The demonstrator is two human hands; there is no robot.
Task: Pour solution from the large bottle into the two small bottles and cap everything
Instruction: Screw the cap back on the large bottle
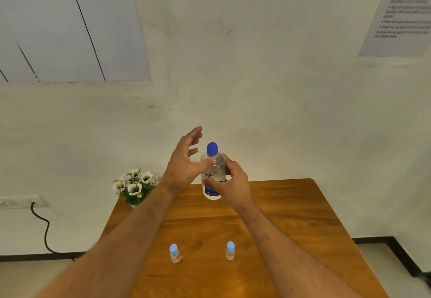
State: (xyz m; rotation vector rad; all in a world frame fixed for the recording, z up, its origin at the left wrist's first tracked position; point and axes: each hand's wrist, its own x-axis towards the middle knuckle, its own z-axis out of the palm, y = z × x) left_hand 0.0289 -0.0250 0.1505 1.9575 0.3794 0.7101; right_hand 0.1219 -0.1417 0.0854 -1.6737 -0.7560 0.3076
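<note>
Wooden table (291, 216) against white wall (268, 76), right hand (235, 185) grasping large bottle (214, 176), left hand (184, 160) released

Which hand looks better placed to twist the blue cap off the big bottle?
Probably the left hand: it is open beside the blue cap, thumb touching the neck. The right hand is wrapped around the big bottle, steadying it.

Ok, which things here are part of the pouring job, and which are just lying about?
Job: large bottle with blue cap; left small bottle; right small bottle.
Lying about: flowers; wall socket and cable; paper notice.
</note>
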